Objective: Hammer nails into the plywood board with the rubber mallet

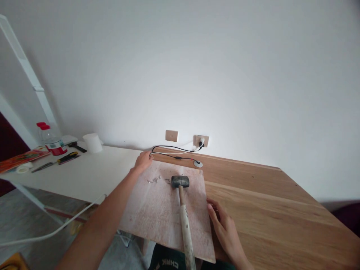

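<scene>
A thin wooden board (157, 221) with a pale, worn face lies in front of me, its near edge jutting over my lap. My left hand (143, 162) is closed round its far left corner. At the right edge, my right hand (225, 225) has its thumb and curved fingers against the board's side; part of the grip is hidden. On the board rests a mallet (180, 182) with a black head and a long handle, partly wrapped in white, pointing toward me. Several small nails (154, 180) are scattered left of the mallet head.
A wooden tabletop (267, 210) extends right, and a white table (112, 168) stands left. On the white table are a bottle with a red cap (54, 142), a paper roll (93, 143), and a screwdriver (67, 157). Cables (180, 152) run to a wall socket (201, 141).
</scene>
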`<state>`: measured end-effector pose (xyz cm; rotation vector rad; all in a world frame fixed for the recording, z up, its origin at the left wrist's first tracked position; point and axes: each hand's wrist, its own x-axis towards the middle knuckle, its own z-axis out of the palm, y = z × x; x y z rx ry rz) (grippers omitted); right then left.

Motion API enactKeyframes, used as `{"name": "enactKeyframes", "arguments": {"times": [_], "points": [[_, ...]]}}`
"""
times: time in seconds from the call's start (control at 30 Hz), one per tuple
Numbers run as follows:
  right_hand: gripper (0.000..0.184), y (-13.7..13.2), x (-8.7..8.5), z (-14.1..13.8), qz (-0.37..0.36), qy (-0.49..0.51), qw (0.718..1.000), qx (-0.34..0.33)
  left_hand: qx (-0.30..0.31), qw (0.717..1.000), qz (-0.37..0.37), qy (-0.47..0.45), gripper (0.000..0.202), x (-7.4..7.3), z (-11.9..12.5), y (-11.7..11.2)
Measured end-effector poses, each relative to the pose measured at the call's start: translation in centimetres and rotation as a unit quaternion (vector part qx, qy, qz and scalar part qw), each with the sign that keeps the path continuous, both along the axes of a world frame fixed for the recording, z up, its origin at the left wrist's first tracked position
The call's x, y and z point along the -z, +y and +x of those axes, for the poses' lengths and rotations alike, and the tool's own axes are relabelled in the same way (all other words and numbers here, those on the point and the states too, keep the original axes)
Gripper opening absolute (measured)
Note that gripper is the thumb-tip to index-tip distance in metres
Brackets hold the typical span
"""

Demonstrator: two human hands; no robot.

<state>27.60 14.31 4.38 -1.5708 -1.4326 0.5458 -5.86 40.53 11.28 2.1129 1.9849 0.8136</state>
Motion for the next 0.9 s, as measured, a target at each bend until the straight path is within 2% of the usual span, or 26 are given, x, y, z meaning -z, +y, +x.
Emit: {"name": "enactKeyframes", "arguments": {"times": [0.07, 0.17, 0.37, 0.53, 0.7, 0.8, 0.9], "points": [[0.048, -0.1, 0.2, 0.1, 0.004, 0.015, 1.0, 0.011, 0.033, 0.999, -0.03, 0.024, 0.023, 0.5, 0.5, 2.6], [0.046, -0.1, 0.4, 0.2, 0.002, 0.028, 0.999, 0.025, 0.072, 0.994, -0.062, 0.052, 0.017, 1.4, 0.9, 4.7], [0.044, -0.2, 0.4, 0.4, -0.013, 0.024, 0.999, 0.021, 0.089, 0.991, -0.078, 0.063, 0.023, 2.7, 1.6, 6.7], [0.041, -0.2, 0.7, 0.4, -0.008, 0.02, 0.999, 0.024, 0.086, 0.993, -0.067, 0.055, 0.026, 2.4, 1.8, 7.3], [0.039, -0.4, 0.8, 0.5, 0.005, 0.031, 0.999, 0.035, 0.122, 0.992, -0.015, 0.027, 0.032, 1.4, 0.9, 5.2], [0.035, -0.6, 0.3, -0.1, 0.053, 0.009, 0.998, 0.038, 0.17, 0.985, -0.019, 0.014, 0.031, 1.7, -0.3, 2.4], [0.033, -0.5, -0.7, -1.5, 0.089, -0.025, 0.996, 0.001, 0.214, 0.975, -0.052, 0.01, 0.018, 2.3, -1.8, -1.0]]}}
